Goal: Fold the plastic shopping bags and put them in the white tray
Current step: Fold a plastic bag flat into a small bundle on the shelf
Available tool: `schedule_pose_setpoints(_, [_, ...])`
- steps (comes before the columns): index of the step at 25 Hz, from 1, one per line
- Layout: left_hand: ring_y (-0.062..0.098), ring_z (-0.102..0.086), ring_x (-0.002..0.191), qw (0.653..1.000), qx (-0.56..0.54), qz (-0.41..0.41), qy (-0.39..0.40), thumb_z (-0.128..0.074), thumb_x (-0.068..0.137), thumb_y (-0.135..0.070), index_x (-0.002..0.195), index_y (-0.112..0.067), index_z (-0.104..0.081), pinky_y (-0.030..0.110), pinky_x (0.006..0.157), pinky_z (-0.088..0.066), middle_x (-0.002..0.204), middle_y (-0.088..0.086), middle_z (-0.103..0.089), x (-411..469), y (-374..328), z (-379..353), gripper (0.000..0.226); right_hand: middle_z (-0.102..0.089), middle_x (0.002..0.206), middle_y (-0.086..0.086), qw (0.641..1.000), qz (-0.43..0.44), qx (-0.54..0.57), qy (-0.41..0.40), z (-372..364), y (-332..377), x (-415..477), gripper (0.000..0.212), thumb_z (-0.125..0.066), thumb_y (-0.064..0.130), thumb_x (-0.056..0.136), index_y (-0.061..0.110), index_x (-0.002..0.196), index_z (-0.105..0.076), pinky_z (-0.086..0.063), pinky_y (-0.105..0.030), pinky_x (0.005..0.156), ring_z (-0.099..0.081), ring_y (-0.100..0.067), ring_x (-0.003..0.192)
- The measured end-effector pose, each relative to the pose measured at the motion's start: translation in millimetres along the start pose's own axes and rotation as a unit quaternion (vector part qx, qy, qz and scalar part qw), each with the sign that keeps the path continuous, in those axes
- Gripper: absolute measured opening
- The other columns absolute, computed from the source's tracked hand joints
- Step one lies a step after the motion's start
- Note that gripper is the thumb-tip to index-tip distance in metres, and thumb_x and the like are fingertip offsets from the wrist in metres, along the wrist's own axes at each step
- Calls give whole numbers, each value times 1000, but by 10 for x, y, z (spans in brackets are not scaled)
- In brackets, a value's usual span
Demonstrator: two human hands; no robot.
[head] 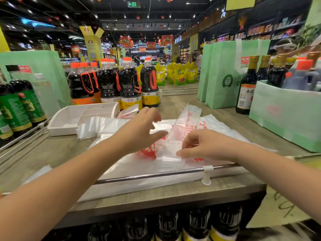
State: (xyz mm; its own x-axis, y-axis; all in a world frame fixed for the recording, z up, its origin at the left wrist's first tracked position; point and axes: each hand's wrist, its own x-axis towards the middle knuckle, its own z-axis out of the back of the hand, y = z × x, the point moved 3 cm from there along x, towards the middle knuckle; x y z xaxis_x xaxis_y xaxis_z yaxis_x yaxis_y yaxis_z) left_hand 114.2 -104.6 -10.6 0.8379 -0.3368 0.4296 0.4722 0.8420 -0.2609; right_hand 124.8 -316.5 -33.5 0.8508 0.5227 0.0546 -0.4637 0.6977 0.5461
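The right hand (205, 145) pinches the near end of the translucent red-printed plastic bag (181, 127), a long strip lying on the wooden counter (175, 101). The left hand (144, 129) hovers open. Folding seems midway; next, double the strip over.

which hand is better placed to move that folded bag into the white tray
Probably the left. The left hand is open and free beside the folded bag, and the white tray sits on its side. The right hand pinches the bag's near end, farther from the tray.
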Motion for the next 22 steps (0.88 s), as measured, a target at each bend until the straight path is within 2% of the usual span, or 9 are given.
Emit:
schedule_pose_setpoints(2, [8, -67, 86, 994, -40, 60, 82, -63, 93, -43, 102, -26, -59, 28, 79, -56, 101, -11, -65, -66, 80, 134, 20, -70, 92, 13, 1000, -4, -20, -19, -16, 15, 1, 34, -75, 58, 76, 30, 93, -67, -54, -33, 88, -64, -5, 89])
schedule_pose_setpoints(4, [8, -72, 88, 964, -134, 96, 210, -66, 90, -46, 108, -27, -64, 31, 85, -57, 101, -10, -71, -177, 98, 167, 27, -67, 97, 14, 999, -6, -21, -30, -31, 11, 1, 38, -76, 58, 76, 32, 99, -61, -54, -34, 89, -64, -6, 92])
schedule_pose_setpoints(5, [8, -72, 93, 953, -166, 87, 239, -70, 86, -45, 114, -28, -64, 33, 90, -57, 106, -11, -71, -210, 85, 165, 33, -67, 98, 14, 999, -6, -12, -32, -38, 9, 1, 43, -76, 58, 75, 33, 104, -58, -54, -33, 90, -64, -4, 93])
schedule_pose_setpoints(8, [3, -66, 108, 946, -185, 42, 263, -79, 83, -35, 124, -29, -63, 31, 100, -52, 118, -14, -67, -209, 42, 83, 45, -66, 100, 15, 999, -11, -5, -44, -28, 2, -13, 46, -76, 54, 78, 33, 112, -52, -54, -30, 88, -64, -2, 94])
schedule_pose_setpoints(11, [-2, -56, 122, 944, -153, -4, 292, -81, 83, -28, 134, -33, -58, 30, 106, -48, 134, -17, -56, -180, 54, 28, 56, -65, 101, 14, 998, 13, -28, -54, -20, 31, -27, 28, -74, 43, 84, 33, 105, -60, -54, -31, 89, -64, -3, 96])
schedule_pose_setpoints(13, [1, -52, 128, 934, -168, -20, 316, -76, 86, -11, 141, -27, -53, 29, 109, -45, 145, -15, -47, -187, 69, 15, 61, -64, 104, 14, 997, 27, -46, -56, -27, 32, -25, 18, -68, 36, 88, 30, 105, -66, -53, -33, 92, -63, -3, 100])
schedule_pose_setpoints(16, [1, -52, 128, 945, -131, -59, 293, -68, 87, -2, 144, -25, -52, 24, 107, -45, 151, -16, -38, -188, 58, -68, 63, -62, 114, 13, 997, 22, -61, -40, -33, 19, -17, 25, -58, 24, 91, 27, 113, -70, -52, -33, 97, -61, -5, 108])
schedule_pose_setpoints(19, [0, -60, 111, 976, -68, -97, 184, -71, 87, -10, 137, -27, -60, 20, 95, -50, 148, -12, -41, -147, 81, -157, 54, -60, 128, 14, 996, 16, -85, -13, -24, -12, -3, 37, -55, 15, 90, 27, 121, -69, -47, -29, 103, -57, -4, 116])
schedule_pose_setpoints(22, [3, -63, 96, 982, -22, -147, 113, -73, 87, -16, 126, -26, -69, 12, 86, -49, 143, -6, -48, -130, 91, -231, 41, -57, 133, 18, 997, 21, -70, 10, -29, -43, 18, 44, -56, 13, 86, 33, 124, -65, -44, -28, 108, -53, 0, 122])
